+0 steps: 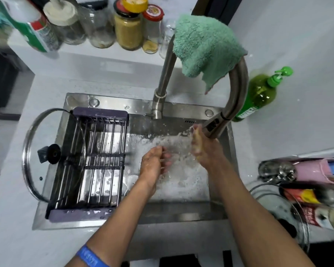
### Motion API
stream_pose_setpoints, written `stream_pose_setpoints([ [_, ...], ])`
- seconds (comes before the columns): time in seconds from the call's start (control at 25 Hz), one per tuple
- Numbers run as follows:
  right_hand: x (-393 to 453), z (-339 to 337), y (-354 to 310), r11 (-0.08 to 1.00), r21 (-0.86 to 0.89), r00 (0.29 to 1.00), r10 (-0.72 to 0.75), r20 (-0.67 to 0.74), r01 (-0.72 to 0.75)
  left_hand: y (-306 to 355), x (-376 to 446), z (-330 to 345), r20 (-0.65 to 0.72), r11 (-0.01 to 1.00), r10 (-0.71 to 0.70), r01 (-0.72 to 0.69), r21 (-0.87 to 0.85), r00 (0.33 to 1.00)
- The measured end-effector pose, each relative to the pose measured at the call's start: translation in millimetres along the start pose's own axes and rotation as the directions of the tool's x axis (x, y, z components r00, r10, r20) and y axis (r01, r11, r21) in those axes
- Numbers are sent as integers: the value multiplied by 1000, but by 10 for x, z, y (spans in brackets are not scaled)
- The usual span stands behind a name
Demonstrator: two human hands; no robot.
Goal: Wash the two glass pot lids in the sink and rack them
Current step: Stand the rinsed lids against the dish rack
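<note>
Sink [181, 213] at frame centre holds foamy water on its right side and a dark wire rack [89, 160] on its left; one glass lid [37, 155] leans at the rack's left end, on edge, black knob facing right, long axis running top to bottom of frame, while a second glass lid [274, 207] lies flat on the counter at lower right. Left hand [152, 164] sits over the foam with fingers loosely spread, holding nothing; right hand [202, 149] is raised under the faucet head [216, 124], fingers straight and together, gripping nothing. Jars [126, 29] with yellowish contents line the upper shelf, and a green soap bottle [258, 95] stands right.
</note>
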State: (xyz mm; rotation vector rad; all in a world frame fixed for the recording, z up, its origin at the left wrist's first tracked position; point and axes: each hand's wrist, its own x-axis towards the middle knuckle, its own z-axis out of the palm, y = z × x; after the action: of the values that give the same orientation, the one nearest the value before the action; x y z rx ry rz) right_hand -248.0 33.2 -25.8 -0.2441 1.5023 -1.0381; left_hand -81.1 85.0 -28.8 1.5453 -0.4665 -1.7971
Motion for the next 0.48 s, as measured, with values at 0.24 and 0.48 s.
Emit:
stream_pose_setpoints([
  [0.24,124,56,20,984,148,995,96,14,-97,-151,41,-173,-10,998,-57,57,-3,998],
  [0.48,101,-125,-61,947,275,963,91,254,-162,-146,169,321,-48,990,120,-123,-68,992],
])
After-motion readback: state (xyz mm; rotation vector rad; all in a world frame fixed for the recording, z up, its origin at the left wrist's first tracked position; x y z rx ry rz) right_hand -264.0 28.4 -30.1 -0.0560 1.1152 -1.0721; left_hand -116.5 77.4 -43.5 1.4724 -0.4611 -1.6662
